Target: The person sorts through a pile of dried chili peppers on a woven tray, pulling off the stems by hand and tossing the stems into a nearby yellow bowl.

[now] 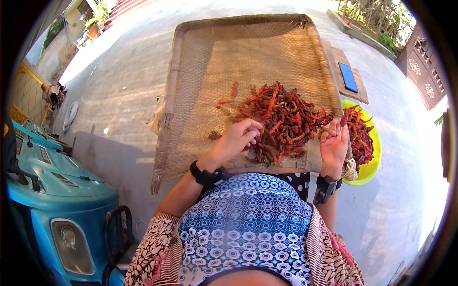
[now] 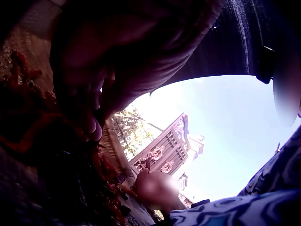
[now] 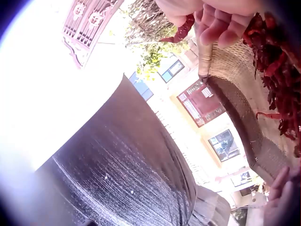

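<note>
A heap of dried red chili peppers [image 1: 281, 114] lies toward the near right of a woven bamboo tray [image 1: 248, 47]. At the heap's left edge is the left hand [image 1: 241, 137], its fingers bent over the peppers. Deep shadow in the left wrist view hides its fingertips, so I cannot tell whether they pinch a pepper. Above the tray's right rim the right hand [image 1: 333, 148] is turned palm up. Between its thumb and fingers it pinches one dried chili pepper [image 3: 182, 32]. Just beyond that rim, a yellow-green basin [image 1: 376, 155] holds more red peppers [image 1: 361, 136].
A blue phone [image 1: 348, 77] rests on a brown board [image 1: 355, 93] by the tray's right side. A few stray peppers [image 1: 224, 101] lie left of the heap. To the left stands a teal-blue vehicle [image 1: 62, 195]. Concrete ground [image 1: 121, 95] surrounds the tray.
</note>
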Demonstrator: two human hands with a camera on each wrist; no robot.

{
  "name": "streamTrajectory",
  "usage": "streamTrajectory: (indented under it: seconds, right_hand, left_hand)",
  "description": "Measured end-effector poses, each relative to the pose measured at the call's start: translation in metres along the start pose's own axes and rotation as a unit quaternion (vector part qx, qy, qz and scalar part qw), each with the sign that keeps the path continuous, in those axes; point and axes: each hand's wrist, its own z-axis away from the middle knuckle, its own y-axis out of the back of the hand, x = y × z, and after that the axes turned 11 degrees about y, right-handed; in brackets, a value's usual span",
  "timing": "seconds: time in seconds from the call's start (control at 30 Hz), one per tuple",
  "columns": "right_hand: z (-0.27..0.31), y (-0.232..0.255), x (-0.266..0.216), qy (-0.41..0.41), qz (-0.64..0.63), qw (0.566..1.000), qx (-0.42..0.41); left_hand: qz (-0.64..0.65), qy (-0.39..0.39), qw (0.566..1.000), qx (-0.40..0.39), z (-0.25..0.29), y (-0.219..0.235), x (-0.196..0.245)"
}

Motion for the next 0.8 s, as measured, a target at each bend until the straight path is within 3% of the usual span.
streamTrajectory:
  seconds: [0.03,0.1,0.2,0.37,0.47,0.6,0.8]
  right_hand:
    - [0.003,-0.006,0.000,-0.024,-0.006,0.998,0.050]
    - [0.003,0.009,0.013,-0.061,0.044,0.996,-0.042]
    - [0.029,-0.013,0.031,-0.068,0.189,0.970,-0.138]
    - [0.060,-0.055,0.047,-0.141,0.415,0.828,-0.351]
    - [0.063,-0.047,0.058,-0.149,0.417,0.776,-0.449]
    - [0.067,-0.046,0.055,-0.193,0.456,0.764,-0.413]
    - [0.060,-0.036,0.055,-0.163,0.429,0.796,-0.395]
  left_hand:
    - [0.004,-0.001,1.000,-0.007,0.000,0.000,-0.001]
    - [0.011,0.000,1.000,-0.019,-0.001,-0.001,-0.001]
    - [0.021,0.008,0.999,-0.039,0.002,-0.003,0.004]
    - [0.059,0.003,0.995,-0.085,0.006,-0.005,0.011]
    - [0.087,-0.007,0.992,-0.091,0.009,-0.006,0.015]
    - [0.096,-0.023,0.991,-0.085,0.005,-0.006,0.008]
    - [0.060,-0.005,0.997,-0.050,0.007,-0.005,0.007]
